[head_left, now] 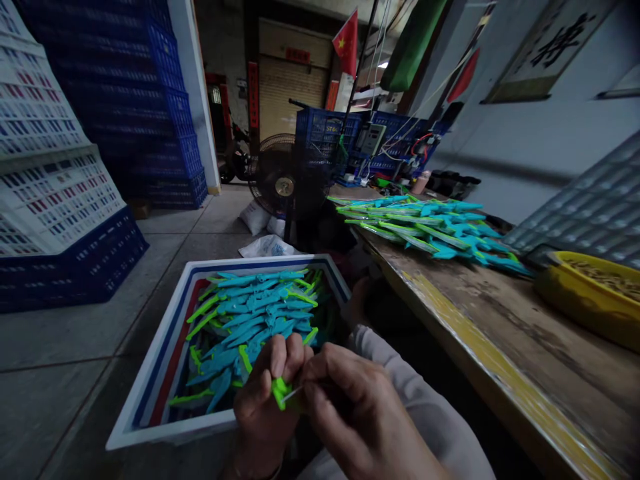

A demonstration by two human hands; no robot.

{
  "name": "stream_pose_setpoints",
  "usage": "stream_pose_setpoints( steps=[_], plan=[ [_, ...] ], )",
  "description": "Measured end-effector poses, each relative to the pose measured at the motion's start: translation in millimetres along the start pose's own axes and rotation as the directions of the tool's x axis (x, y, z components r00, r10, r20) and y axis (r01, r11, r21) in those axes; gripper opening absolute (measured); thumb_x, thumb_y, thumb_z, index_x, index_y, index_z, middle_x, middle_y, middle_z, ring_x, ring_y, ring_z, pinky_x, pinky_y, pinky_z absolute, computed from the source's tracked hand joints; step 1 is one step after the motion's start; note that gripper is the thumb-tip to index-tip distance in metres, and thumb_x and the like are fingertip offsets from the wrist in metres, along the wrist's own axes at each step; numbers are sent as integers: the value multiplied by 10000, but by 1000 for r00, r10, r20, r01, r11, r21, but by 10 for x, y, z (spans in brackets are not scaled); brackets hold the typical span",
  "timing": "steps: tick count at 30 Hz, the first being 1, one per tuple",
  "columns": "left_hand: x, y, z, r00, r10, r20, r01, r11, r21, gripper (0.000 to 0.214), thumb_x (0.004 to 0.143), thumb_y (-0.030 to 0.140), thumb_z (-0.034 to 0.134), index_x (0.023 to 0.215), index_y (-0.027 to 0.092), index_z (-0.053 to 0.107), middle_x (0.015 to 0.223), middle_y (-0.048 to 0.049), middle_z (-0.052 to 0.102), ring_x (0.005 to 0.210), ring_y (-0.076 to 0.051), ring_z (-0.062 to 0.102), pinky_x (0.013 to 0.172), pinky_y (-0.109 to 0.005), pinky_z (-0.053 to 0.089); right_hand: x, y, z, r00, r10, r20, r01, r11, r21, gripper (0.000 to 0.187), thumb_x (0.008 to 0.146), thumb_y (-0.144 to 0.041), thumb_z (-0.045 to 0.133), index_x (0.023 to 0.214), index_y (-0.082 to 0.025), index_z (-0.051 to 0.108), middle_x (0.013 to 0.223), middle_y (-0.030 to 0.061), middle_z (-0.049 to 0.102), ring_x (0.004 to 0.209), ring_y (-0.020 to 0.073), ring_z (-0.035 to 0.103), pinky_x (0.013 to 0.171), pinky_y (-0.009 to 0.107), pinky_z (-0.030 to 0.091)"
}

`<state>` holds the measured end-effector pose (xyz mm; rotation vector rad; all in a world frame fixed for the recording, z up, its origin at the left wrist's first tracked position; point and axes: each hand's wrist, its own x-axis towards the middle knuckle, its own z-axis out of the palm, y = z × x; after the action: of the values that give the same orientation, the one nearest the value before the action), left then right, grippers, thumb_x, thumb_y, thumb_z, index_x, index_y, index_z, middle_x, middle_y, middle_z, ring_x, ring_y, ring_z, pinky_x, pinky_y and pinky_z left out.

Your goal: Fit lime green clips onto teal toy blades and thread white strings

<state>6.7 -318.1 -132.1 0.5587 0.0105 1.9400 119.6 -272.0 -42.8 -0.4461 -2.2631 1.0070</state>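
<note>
My left hand (pixel 267 393) is closed around a bright green plastic part (pixel 280 392), whose end shows between thumb and fingers. Close against it, my right hand (pixel 353 400) pinches a thin, pale strip or pin (pixel 293 394) that touches the green part. What this thin piece is cannot be made out. Just beyond my hands, a white-rimmed crate (pixel 173 437) holds many blue and green plastic pieces (pixel 260 307), lying in rough rows. The rest of the green part is hidden by my fingers.
A wooden bench (pixel 480 300) on the right carries a pile of blue and green pieces (pixel 425 223) and a yellow basin (pixel 590 293) of small items. A fan (pixel 285 185) stands ahead. Stacked blue crates (pixel 170 120) and white crates (pixel 55 180) rise on the left.
</note>
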Motion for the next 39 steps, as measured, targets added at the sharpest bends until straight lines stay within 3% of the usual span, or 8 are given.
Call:
stream_pose_setpoints(
  steps=[6,15,24,33,39],
  plan=[
    [3,12,35,1000,-19,13,19,1000,-24,332,848,358,711,733,196,445,719,29,301,671,-137,308,684,-281,382,-2,1,7,999,29,20,-30,999,45,165,878,-139,446,784,-183,574,716,-8,575,639,106,530,591,209,385],
    [-5,18,31,999,-50,-8,49,998,-42,293,828,336,724,732,196,485,706,28,298,677,-139,329,713,-277,401,-19,-11,-8,999,27,36,-29,997,69,143,853,-107,448,806,-183,560,756,3,611,661,106,556,596,205,395],
    [-4,2,11,998,-53,-34,52,998,-20,297,817,366,739,721,202,511,698,27,287,664,-147,318,695,-286,403,-29,32,40,999,-29,-22,30,998,59,144,807,-70,465,813,-208,508,745,-22,573,659,101,539,565,193,362],
    [-12,-15,-18,998,-41,-51,39,998,-43,274,818,349,743,735,206,525,706,29,289,657,-143,319,686,-278,401,-46,61,40,996,-87,3,86,987,135,254,839,-34,464,896,-190,655,776,-7,618,698,99,584,633,181,426],
    [-8,-5,16,995,-40,-96,39,999,-9,298,789,370,772,722,210,530,697,31,284,642,-143,327,619,-270,390,-56,66,37,997,-68,45,62,991,115,271,766,-27,470,889,-176,660,783,5,618,706,121,579,626,214,419]
  ],
)
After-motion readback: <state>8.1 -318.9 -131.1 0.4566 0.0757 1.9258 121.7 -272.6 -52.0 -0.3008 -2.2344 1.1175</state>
